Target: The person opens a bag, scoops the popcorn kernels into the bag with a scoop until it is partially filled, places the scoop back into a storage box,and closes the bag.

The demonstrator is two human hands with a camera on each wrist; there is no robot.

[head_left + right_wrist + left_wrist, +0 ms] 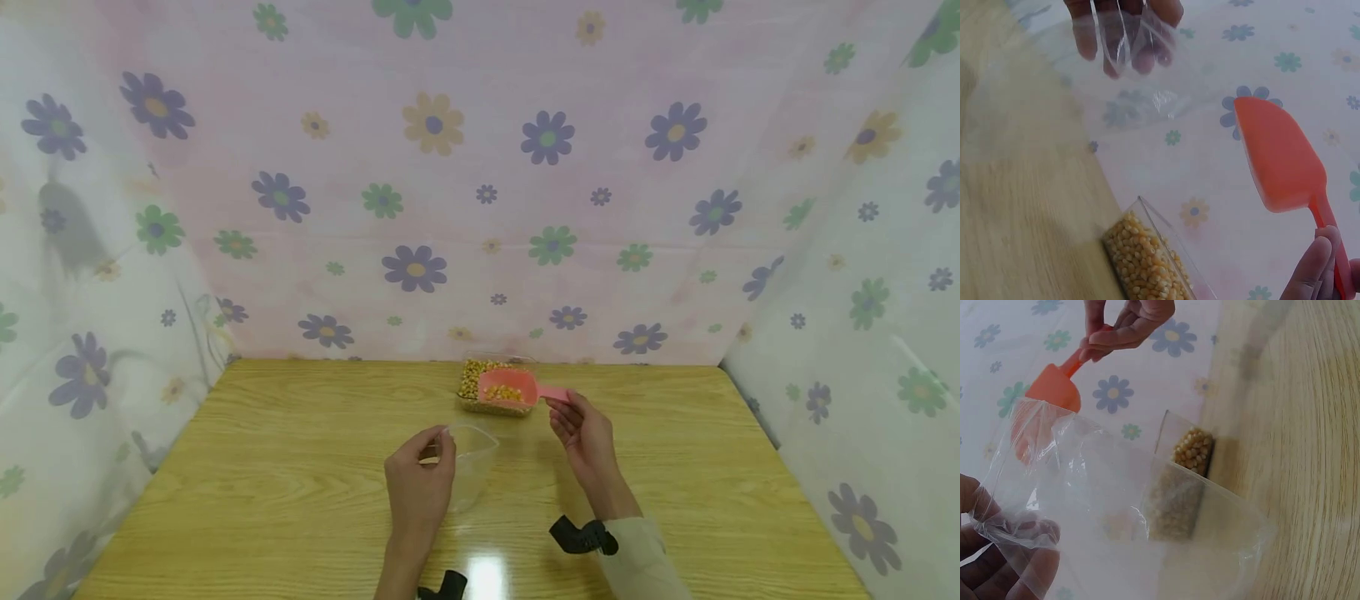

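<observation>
My right hand (pixel 587 440) pinches the handle of a red-orange plastic scoop (pixel 517 381), which holds some yellow corn kernels (pixel 501 393). Below the scoop stands a clear rectangular box (pixel 1166 228) filled with corn kernels (pixel 1146 262). A clear plastic bag (pixel 1104 475) hangs from my left hand (pixel 422 483), its upper edge pinched between thumb and fingers. The bag's mouth gapes at the top, and no kernels show inside it. In the left wrist view the scoop (pixel 1054 387) appears partly behind the bag's film; in the head view they are apart.
The wood-grain table (pixel 300 467) spreads around both hands. A flower-printed cloth (pixel 480 208) rises behind its back edge and along both sides. Each wrist wears a black band mount (pixel 581 535). Light glares on the table near the front.
</observation>
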